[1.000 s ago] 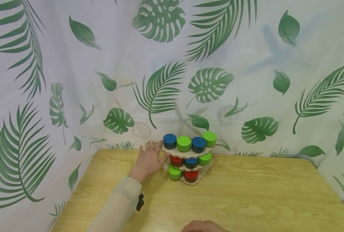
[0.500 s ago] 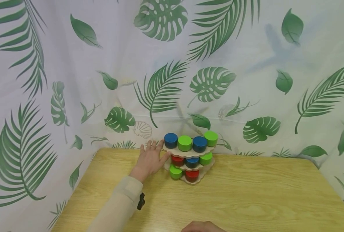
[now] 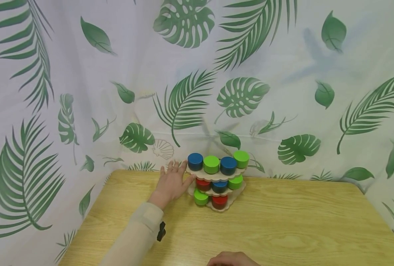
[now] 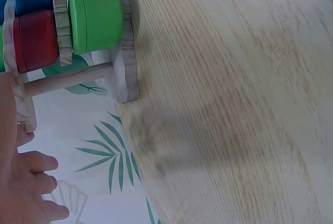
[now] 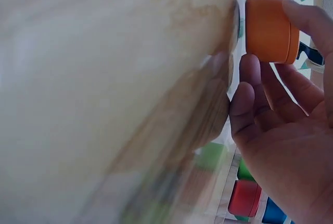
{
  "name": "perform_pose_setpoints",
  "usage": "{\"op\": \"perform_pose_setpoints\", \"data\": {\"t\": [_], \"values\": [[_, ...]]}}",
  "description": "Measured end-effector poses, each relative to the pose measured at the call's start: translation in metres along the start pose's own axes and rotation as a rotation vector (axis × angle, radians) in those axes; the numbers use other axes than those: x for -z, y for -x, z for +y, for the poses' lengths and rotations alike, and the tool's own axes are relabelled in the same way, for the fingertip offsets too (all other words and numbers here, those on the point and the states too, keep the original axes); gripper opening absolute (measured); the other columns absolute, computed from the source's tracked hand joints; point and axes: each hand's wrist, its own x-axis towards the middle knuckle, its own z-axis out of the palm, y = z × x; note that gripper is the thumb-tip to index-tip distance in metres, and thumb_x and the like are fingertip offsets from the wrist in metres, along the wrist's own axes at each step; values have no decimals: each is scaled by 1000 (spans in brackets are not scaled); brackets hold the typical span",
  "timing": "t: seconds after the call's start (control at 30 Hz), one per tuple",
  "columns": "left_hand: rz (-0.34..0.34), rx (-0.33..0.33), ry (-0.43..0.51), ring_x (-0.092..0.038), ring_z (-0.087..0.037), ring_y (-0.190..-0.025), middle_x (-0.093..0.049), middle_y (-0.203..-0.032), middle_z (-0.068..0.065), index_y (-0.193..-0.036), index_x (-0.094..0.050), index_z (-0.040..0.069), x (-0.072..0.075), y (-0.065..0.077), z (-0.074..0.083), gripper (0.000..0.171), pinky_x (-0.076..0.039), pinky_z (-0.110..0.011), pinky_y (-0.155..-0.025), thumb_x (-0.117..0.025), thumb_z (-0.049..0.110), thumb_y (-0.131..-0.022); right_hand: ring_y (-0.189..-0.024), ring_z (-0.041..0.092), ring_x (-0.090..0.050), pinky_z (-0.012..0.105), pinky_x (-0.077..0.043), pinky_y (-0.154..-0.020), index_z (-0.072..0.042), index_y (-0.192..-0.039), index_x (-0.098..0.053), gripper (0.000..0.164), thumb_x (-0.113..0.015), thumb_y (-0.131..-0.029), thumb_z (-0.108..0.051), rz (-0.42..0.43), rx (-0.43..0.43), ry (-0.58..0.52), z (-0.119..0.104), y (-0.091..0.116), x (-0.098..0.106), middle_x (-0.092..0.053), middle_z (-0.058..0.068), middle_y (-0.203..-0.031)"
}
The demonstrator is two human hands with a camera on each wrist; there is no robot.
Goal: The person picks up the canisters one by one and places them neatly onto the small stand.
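Observation:
A tiered wooden stand with scalloped edges bears blue, green and red cylinder blocks on three levels. My left hand is at the left end of the top tier, thumb at its front edge and index finger beside the blue block. In the left wrist view, that hand has thumb and index finger on either side of the tier's end. Low in the head view, only the back of my right hand shows. Its wrist view has the right hand pinching an orange cylinder block between thumb and fingers.
The wood-grain table is glossy and reflects the right hand. Right behind the stand hangs a white leaf-print cloth, which also runs along the left side. A small dark device sits at the left sleeve's wrist.

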Motion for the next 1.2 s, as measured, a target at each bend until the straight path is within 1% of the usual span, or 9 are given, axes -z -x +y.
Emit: {"op": "perform_pose_setpoints", "data": {"t": [0.17, 0.27, 0.37, 0.5, 0.67, 0.8, 0.9, 1.0, 1.2], "values": [[-1, 0, 5, -20, -43, -162, -31, -171, -23, -169, -27, 14, -3, -2, -2, 81, -17, -68, -128, -33, 67, -108, -103, -4, -64, 18, -53, -87, -8, -137, -67, 35, -64, -106, -25, 7, -16, -5, -1, 0, 6, -72, -11, -121], [1, -2, 6, -20, -43, -162, -31, -171, -23, -169, -27, 14, -4, -2, -2, 81, -17, -68, -128, -33, 67, -108, -104, -3, -64, 18, -53, -89, -6, -138, -65, 38, -66, -105, -23, 10, 22, 7, -1, 2, 9, -72, -6, -123], [6, -4, 3, -20, -43, -162, -32, -170, -23, -169, -28, 14, -4, -2, -2, 81, -18, -68, -128, -33, 67, -108, -104, 0, -65, 19, -54, -89, -8, -140, -64, 40, -70, -103, -21, 4, 19, -23, -1, 3, 14, -71, -3, -125], [4, 0, -8, -20, -43, -162, -31, -171, -23, -169, -27, 14, -4, -2, -2, 82, -17, -68, -128, -32, 68, -108, -101, 4, -65, 19, -52, -85, -14, -139, -65, 44, -76, -98, -23, 27, -51, -62, -4, 6, 21, -71, -2, -123], [9, -3, -15, -20, -43, -162, -32, -170, -23, -168, -28, 13, -4, -2, -2, 81, -17, -68, -128, -32, 68, -108, -99, 12, -62, 20, -49, -80, -20, -139, -66, 47, -80, -95, -28, 118, -155, -48, -4, 9, 31, -70, 3, -123], [10, -7, -22, -20, -43, -162, -31, -171, -23, -168, -28, 13, -3, -1, -1, 81, -17, -68, -128, -32, 67, -108, -100, 17, -61, 21, -50, -80, -20, -140, -65, 48, -80, -95, -29, 192, -215, -7, -2, 12, 39, -69, 3, -126], [8, -6, -26, -19, -43, -163, -30, -171, -23, -169, -27, 13, -2, -1, -1, 82, -17, -67, -129, -31, 68, -108, -100, 20, -61, 21, -52, -81, -16, -142, -64, 52, -81, -94, -26, 234, -225, 30, -1, 13, 47, -69, 4, -130], [10, -6, -25, -19, -43, -162, -31, -171, -23, -168, -28, 13, -3, -1, -2, 82, -17, -67, -129, -31, 68, -108, -101, 19, -61, 22, -54, -81, -14, -142, -64, 54, -82, -93, -27, 270, -240, 46, 3, 15, 55, -68, 6, -131], [6, -8, -20, -20, -43, -162, -31, -171, -23, -168, -28, 13, -5, -3, -3, 82, -17, -68, -128, -32, 68, -108, -98, 13, -62, 22, -54, -78, -12, -142, -65, 57, -84, -91, -30, 354, -218, 143, 10, 17, 68, -69, 5, -127]]}}
